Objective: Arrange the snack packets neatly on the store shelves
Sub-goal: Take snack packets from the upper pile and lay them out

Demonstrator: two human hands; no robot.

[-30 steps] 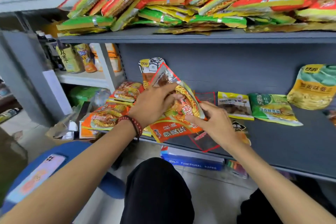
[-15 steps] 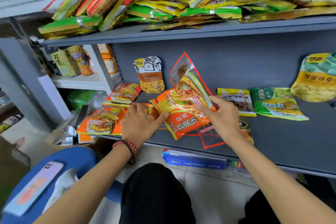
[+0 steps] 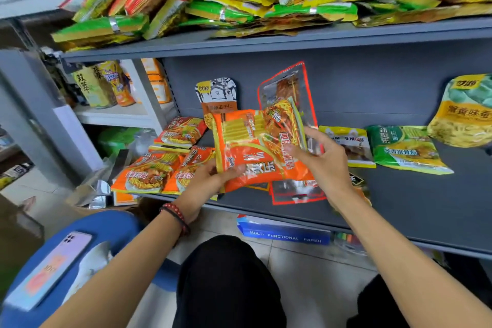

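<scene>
Snack packets point(image 3: 250, 157), left fingers point(image 3: 232, 170) gripping bottom, right fingers point(image 3: 297, 151) pinching side

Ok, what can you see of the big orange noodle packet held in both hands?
The orange noodle packet is glossy plastic film with yellow stripes near its top and white characters below. It is crumpled, tilted, held up over the grey shelf. The left hand grips its lower left corner; the right hand holds its right side, other packets behind it.
</scene>
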